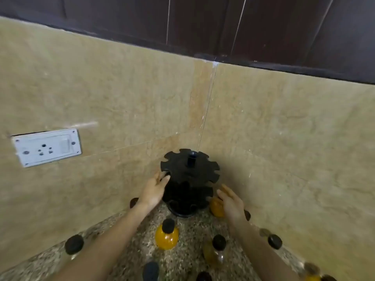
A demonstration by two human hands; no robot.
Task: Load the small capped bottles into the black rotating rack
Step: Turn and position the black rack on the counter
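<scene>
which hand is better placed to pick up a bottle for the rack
Right. The right hand is open beside the orange bottle at the base of the black rack; the left hand is occupied, touching its upper tier.

Single head cam, wide-angle, facing forward and down into the counter [190,238] corner where two walls [121,88] meet. Close in; edges bend, likely lens distortion.

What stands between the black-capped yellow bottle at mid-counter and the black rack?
Nothing visible: only bare counter separates the yellow bottle from the rack. The left hand and right hand flank the rack, off that path.
</scene>
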